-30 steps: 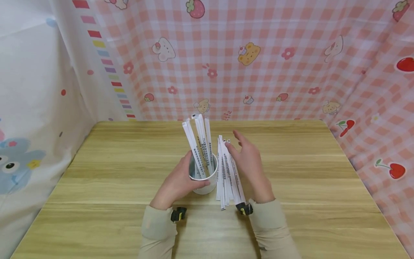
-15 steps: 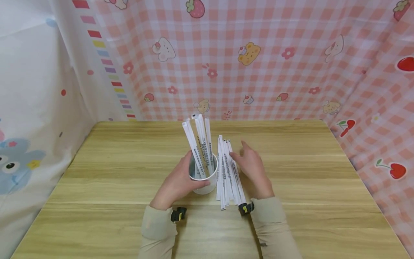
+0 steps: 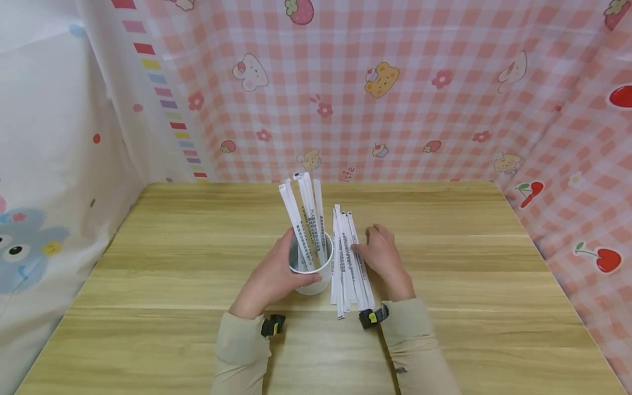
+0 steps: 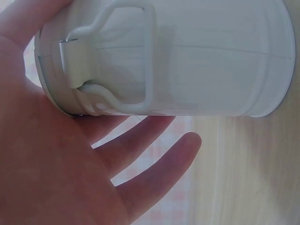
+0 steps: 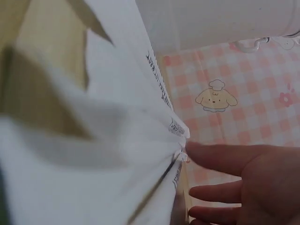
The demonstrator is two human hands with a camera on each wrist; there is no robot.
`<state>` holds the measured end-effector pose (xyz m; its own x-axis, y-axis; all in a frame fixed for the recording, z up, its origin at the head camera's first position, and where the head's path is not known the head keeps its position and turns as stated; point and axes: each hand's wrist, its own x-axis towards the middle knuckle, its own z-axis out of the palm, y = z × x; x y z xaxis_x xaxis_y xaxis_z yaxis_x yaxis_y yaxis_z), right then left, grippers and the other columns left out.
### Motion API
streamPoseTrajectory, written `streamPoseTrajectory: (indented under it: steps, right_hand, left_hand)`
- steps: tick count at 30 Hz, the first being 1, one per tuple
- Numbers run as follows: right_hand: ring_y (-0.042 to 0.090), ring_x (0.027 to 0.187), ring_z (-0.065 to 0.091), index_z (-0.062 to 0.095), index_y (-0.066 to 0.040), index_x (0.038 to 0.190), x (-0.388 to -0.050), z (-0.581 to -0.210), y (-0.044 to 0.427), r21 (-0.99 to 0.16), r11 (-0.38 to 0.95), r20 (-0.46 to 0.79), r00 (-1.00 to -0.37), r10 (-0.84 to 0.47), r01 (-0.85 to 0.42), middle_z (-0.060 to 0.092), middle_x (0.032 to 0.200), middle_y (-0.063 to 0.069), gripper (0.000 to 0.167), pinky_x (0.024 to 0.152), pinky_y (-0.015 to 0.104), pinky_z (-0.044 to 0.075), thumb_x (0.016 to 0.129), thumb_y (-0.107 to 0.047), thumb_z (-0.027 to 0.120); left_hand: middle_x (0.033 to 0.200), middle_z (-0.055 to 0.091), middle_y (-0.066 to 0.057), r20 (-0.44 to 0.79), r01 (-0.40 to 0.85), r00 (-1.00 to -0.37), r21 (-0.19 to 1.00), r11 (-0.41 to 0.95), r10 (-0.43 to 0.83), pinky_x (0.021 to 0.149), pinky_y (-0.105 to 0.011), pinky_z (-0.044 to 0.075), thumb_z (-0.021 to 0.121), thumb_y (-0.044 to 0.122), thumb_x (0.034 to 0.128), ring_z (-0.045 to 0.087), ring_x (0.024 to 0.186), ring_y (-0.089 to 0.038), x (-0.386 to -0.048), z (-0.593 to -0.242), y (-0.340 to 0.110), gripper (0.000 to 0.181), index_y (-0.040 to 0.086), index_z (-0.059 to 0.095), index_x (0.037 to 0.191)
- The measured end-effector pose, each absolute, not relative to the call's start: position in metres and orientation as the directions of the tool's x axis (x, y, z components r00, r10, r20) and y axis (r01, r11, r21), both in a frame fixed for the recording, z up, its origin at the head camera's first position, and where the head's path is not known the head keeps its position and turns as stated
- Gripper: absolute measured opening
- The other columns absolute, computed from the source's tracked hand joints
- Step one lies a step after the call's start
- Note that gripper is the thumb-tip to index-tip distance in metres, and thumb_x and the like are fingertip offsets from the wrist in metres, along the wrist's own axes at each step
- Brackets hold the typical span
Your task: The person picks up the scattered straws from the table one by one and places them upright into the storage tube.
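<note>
Paper-wrapped straws (image 3: 346,269) are touched by the right grip (image 3: 384,257), digits apart. At left, a white cup (image 3: 312,287) is clamped by the left grip (image 3: 269,281).

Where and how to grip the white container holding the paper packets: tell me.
Probably grip the white container by its round wall, near the top, from the left, where the left hand holds it. Loose packets crowd its right side, and the packets inside stick up well above it, hindering a grip from above. The wire handle is a small loop, likely less steady.
</note>
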<state>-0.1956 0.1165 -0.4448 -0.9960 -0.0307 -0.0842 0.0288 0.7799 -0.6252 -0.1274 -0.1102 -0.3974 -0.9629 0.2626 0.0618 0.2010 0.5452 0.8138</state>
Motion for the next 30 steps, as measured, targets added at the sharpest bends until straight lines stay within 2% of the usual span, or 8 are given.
streamPoseTrajectory:
  steps: [6, 9, 12, 16, 20, 24, 30]
  right_hand:
    - [0.034, 0.11, 0.028, 0.058, -0.001, 0.106, -0.194, -0.446, 0.117, -0.537, 0.843, -0.041, -0.999, 0.02, 0.039, 0.039, 0.12, 0.018, 0.041, 0.089, 0.046, 0.027, 0.078, -0.029, 0.067]
    - [0.031, 0.099, 0.035, 0.061, -0.004, 0.095, -0.193, -0.446, 0.117, -0.502, 0.863, -0.045, -0.999, 0.03, 0.048, 0.047, 0.106, 0.014, 0.029, 0.083, 0.045, 0.027, 0.078, -0.028, 0.066]
    - [0.027, 0.082, 0.045, 0.063, -0.005, 0.082, -0.192, -0.445, 0.117, -0.481, 0.875, -0.041, -0.999, 0.033, 0.049, 0.054, 0.085, 0.008, 0.018, 0.075, 0.041, 0.032, 0.079, -0.023, 0.065]
    - [0.022, 0.062, 0.051, 0.063, -0.007, 0.07, -0.192, -0.444, 0.118, -0.473, 0.879, -0.049, -0.998, 0.045, 0.063, 0.057, 0.069, 0.005, 0.013, 0.061, 0.034, 0.039, 0.076, -0.019, 0.062]
    - [0.021, 0.061, 0.051, 0.063, -0.008, 0.069, -0.192, -0.442, 0.12, -0.484, 0.87, -0.095, -0.994, 0.052, 0.092, 0.058, 0.07, 0.006, 0.013, 0.056, 0.032, 0.039, 0.074, -0.02, 0.06]
    - [0.021, 0.061, 0.051, 0.063, -0.007, 0.077, -0.192, -0.439, 0.123, -0.52, 0.846, -0.143, -0.988, 0.052, 0.119, 0.058, 0.072, 0.006, 0.016, 0.054, 0.031, 0.04, 0.077, -0.023, 0.058]
    - [0.021, 0.063, 0.052, 0.063, -0.009, 0.085, -0.193, -0.431, 0.128, -0.581, 0.807, -0.097, -0.994, 0.056, 0.103, 0.059, 0.075, 0.005, 0.021, 0.054, 0.03, 0.041, 0.081, -0.026, 0.053]
  left_hand:
    - [0.132, 0.039, 0.002, 0.064, 0.209, -0.961, 0.803, 0.558, 0.268, 0.091, -0.045, 0.037, 0.08, 0.029, 0.0636, 0.044, 0.112, -0.016, -0.127, -0.396, -0.11, 0.098, 0.029, 0.018, 0.139]
    - [0.131, 0.039, 0.002, 0.056, 0.201, -0.963, 0.801, 0.564, 0.264, 0.091, -0.044, 0.037, 0.081, 0.03, 0.0633, 0.044, 0.112, -0.016, -0.127, -0.396, -0.11, 0.098, 0.029, 0.018, 0.139]
    - [0.13, 0.039, 0.003, 0.05, 0.191, -0.966, 0.8, 0.569, 0.253, 0.091, -0.043, 0.038, 0.081, 0.03, 0.0628, 0.044, 0.111, -0.015, -0.127, -0.395, -0.109, 0.098, 0.029, 0.019, 0.139]
    - [0.13, 0.04, 0.003, 0.041, 0.178, -0.969, 0.798, 0.576, 0.242, 0.09, -0.042, 0.038, 0.081, 0.031, 0.0629, 0.044, 0.111, -0.014, -0.126, -0.395, -0.109, 0.097, 0.029, 0.02, 0.139]
    - [0.13, 0.04, 0.003, 0.031, 0.167, -0.971, 0.795, 0.584, 0.235, 0.09, -0.041, 0.038, 0.08, 0.031, 0.0631, 0.043, 0.112, -0.014, -0.126, -0.394, -0.108, 0.096, 0.029, 0.021, 0.138]
    - [0.129, 0.04, 0.003, 0.035, 0.17, -0.971, 0.796, 0.581, 0.236, 0.09, -0.041, 0.038, 0.081, 0.031, 0.0629, 0.044, 0.112, -0.014, -0.126, -0.394, -0.109, 0.096, 0.029, 0.021, 0.138]
    - [0.129, 0.04, 0.005, 0.039, 0.175, -0.969, 0.806, 0.566, 0.244, 0.091, -0.043, 0.037, 0.081, 0.03, 0.0628, 0.043, 0.112, -0.015, -0.126, -0.394, -0.109, 0.096, 0.03, 0.021, 0.138]
